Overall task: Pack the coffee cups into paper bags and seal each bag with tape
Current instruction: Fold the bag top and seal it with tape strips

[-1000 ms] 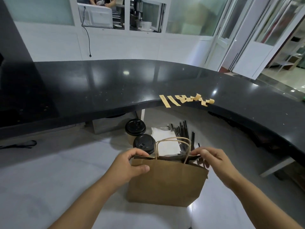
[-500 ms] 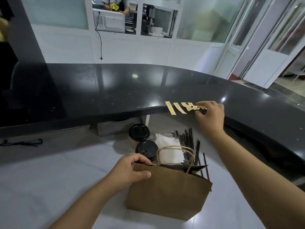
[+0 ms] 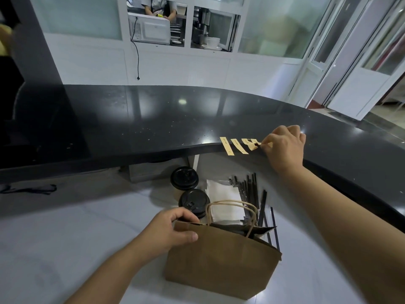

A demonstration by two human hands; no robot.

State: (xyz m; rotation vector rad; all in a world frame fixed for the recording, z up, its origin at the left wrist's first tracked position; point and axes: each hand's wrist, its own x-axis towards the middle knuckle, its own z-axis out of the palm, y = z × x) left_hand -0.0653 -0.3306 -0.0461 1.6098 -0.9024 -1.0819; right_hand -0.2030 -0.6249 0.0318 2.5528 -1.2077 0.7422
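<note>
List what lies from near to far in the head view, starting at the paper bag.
Paper bag → near cup → far cup → tape strips on the counter edge → microwave behind the window.

Soft daylight came from the windows (image 3: 276,25) at one o'clock. Glare spotted the black counter (image 3: 131,119). Edges bowed strongly.

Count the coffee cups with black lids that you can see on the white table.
2. One cup stands farther back, under the black counter's edge; the other cup stands in front of it, just behind the paper bag. Any inside the bag are hidden.
</note>
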